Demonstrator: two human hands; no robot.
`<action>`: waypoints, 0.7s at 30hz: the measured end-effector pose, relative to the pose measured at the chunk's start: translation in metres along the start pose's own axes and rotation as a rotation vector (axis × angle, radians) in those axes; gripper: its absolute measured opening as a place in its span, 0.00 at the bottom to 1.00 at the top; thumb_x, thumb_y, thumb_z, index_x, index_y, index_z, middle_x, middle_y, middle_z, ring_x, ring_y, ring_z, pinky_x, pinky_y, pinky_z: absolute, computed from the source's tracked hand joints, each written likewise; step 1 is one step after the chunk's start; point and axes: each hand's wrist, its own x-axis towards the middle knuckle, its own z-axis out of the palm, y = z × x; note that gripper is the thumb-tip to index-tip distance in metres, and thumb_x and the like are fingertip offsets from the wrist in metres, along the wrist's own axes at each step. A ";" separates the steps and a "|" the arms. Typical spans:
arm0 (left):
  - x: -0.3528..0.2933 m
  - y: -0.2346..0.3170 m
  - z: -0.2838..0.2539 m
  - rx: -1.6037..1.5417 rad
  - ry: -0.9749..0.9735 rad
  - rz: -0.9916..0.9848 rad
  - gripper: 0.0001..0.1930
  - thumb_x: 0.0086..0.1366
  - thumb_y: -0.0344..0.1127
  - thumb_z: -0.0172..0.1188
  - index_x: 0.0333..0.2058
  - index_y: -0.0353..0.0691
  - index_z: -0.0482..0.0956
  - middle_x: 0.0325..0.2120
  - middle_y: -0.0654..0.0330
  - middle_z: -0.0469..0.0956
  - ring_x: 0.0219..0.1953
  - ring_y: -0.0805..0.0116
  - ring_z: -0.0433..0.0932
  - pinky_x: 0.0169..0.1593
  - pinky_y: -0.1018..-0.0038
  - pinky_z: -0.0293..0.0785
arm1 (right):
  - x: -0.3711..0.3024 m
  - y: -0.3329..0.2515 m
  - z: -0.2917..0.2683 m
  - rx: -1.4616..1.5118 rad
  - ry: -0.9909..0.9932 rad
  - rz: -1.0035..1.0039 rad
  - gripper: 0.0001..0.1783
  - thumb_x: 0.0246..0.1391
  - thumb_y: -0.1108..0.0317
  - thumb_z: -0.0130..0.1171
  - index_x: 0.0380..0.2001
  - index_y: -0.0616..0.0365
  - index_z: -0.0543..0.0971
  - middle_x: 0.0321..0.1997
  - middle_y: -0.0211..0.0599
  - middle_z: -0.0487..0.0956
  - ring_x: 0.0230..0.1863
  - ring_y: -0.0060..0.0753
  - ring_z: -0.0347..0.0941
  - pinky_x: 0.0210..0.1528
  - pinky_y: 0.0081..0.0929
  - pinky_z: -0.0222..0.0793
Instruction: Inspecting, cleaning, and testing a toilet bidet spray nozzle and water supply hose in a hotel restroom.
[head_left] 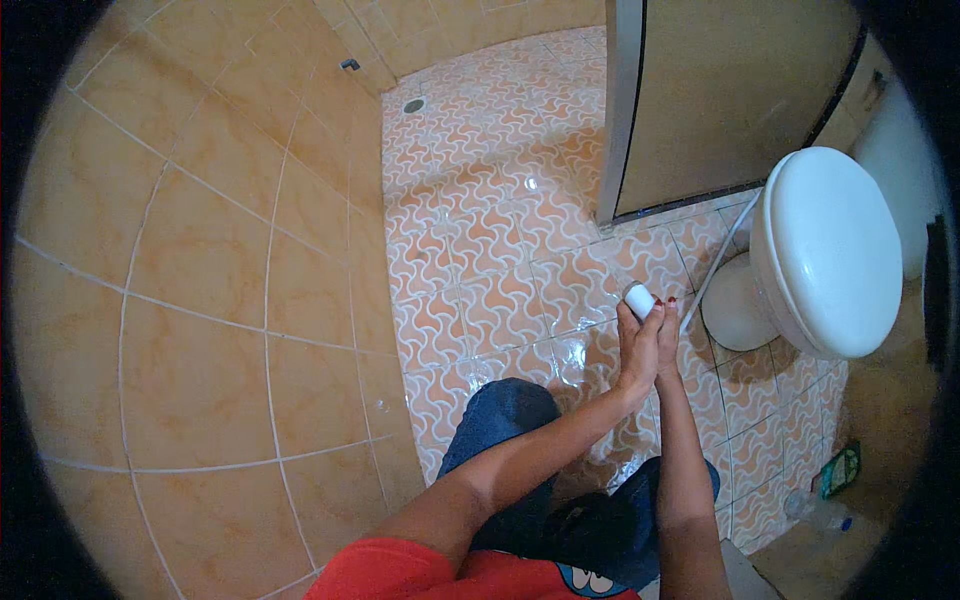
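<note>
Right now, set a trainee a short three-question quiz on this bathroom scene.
1. True or false: both hands, the left hand and the right hand, meet at the small white object.
2. Multiple choice: the toilet lid is A) raised, B) closed, C) missing.
3. Fill in: on the floor at the far right, beside the wall, lies a small ____ packet.

Key
1. True; both hold it, raised above the patterned floor tiles.
2. B; the white lid lies shut over the bowl.
3. Green.
</note>
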 end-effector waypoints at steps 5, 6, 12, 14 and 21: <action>-0.003 -0.004 0.005 0.008 -0.015 -0.003 0.16 0.57 0.41 0.51 0.37 0.37 0.59 0.31 0.59 0.65 0.36 0.70 0.67 0.41 0.75 0.64 | 0.027 0.026 -0.032 -0.453 -0.280 -0.207 0.20 0.53 0.57 0.34 0.29 0.62 0.70 0.24 0.46 0.68 0.26 0.43 0.62 0.30 0.36 0.57; -0.004 -0.010 0.009 -0.021 -0.019 0.006 0.16 0.57 0.40 0.51 0.38 0.37 0.59 0.32 0.59 0.65 0.36 0.71 0.66 0.41 0.75 0.64 | 0.037 0.045 -0.049 -0.845 -0.395 -0.337 0.20 0.48 0.57 0.42 0.37 0.63 0.70 0.34 0.55 0.69 0.36 0.53 0.64 0.38 0.40 0.58; -0.002 -0.006 -0.004 0.011 0.020 0.055 0.15 0.57 0.39 0.51 0.37 0.38 0.59 0.32 0.59 0.65 0.36 0.71 0.66 0.42 0.76 0.63 | 0.003 0.031 -0.013 -0.289 -0.030 -0.149 0.20 0.49 0.56 0.42 0.35 0.64 0.70 0.31 0.51 0.70 0.34 0.48 0.65 0.38 0.39 0.58; -0.008 0.000 0.002 -0.004 0.010 0.052 0.15 0.57 0.39 0.51 0.37 0.38 0.59 0.32 0.59 0.64 0.36 0.71 0.66 0.42 0.76 0.63 | 0.020 0.052 -0.032 -0.490 -0.137 -0.263 0.20 0.49 0.57 0.42 0.35 0.64 0.70 0.30 0.49 0.70 0.33 0.46 0.65 0.37 0.39 0.59; -0.004 -0.009 -0.003 0.020 0.025 0.039 0.15 0.57 0.39 0.51 0.36 0.38 0.59 0.32 0.60 0.64 0.36 0.71 0.65 0.42 0.76 0.63 | 0.022 0.046 -0.030 -0.506 -0.250 -0.231 0.19 0.52 0.58 0.37 0.31 0.63 0.70 0.26 0.41 0.69 0.30 0.35 0.64 0.34 0.34 0.59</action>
